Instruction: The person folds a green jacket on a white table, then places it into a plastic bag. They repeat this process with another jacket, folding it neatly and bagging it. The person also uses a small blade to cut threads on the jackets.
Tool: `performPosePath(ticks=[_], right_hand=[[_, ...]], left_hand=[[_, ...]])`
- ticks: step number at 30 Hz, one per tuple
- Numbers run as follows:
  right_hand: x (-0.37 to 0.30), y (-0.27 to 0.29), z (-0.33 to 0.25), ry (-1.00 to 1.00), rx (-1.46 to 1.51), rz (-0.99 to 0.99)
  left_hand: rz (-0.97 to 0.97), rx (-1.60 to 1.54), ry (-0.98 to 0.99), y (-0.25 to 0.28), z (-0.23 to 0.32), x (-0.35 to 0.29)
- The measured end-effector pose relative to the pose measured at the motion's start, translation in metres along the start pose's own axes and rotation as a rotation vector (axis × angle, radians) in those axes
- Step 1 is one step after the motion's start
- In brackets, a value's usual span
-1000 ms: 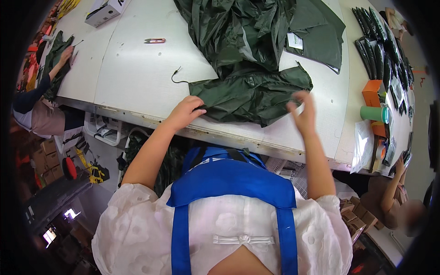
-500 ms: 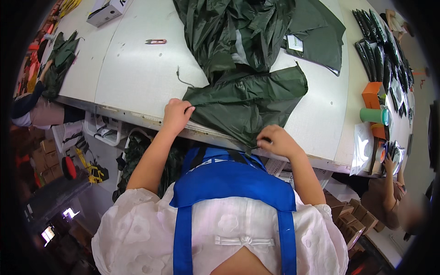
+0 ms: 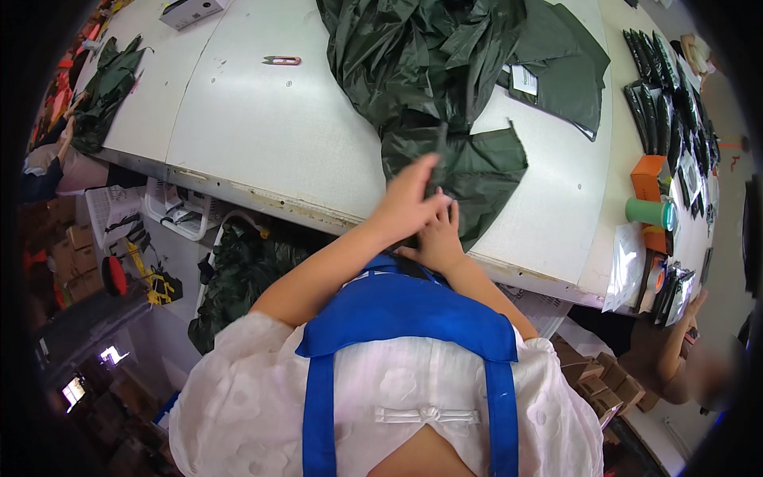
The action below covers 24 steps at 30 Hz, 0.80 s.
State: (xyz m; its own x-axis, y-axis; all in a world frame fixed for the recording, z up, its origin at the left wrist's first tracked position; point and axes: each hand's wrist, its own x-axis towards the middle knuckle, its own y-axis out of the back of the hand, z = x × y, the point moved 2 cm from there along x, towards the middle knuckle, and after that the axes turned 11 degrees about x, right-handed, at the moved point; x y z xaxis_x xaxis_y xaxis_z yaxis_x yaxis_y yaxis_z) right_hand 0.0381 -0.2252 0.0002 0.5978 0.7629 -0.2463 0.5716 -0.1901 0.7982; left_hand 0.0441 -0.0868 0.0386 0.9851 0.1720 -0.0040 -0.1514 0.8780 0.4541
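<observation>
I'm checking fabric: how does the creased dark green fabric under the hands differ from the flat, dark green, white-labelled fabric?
The creased dark green fabric lies under the left hand and right hand; the flat dark green fabric is clear of both. The flat fabric shows a white rectangular label; the creased fabric shows none. On the pale table, the creased fabric lies nearer; the flat fabric, farther back and right. Both are dark green.
</observation>
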Motion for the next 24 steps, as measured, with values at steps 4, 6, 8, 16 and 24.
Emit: performPosePath(ticks=[4, 6, 8, 16, 24], right_hand=[[-0.009, 0.018, 0.051, -0.008, 0.711, 0.111], [-0.022, 0.046, 0.079, -0.226, 0.269, 0.666], [-0.02, 0.037, 0.119, -0.543, 0.401, 0.833], [0.009, 0.075, 0.081, 0.005, 1.027, 0.467], [0.036, 0.056, 0.037, 0.172, -0.157, 0.053]], left_hand=[[-0.29, 0.404, 0.066, -0.04, -0.033, 0.019], [-0.461, 0.599, 0.027, -0.026, -0.027, 0.015], [-0.316, 0.754, -0.169, -0.02, -0.022, 0.001], [-0.455, 0.69, -0.175, -0.015, -0.045, 0.012], [0.164, -0.126, 0.064, 0.035, -0.073, 0.025]])
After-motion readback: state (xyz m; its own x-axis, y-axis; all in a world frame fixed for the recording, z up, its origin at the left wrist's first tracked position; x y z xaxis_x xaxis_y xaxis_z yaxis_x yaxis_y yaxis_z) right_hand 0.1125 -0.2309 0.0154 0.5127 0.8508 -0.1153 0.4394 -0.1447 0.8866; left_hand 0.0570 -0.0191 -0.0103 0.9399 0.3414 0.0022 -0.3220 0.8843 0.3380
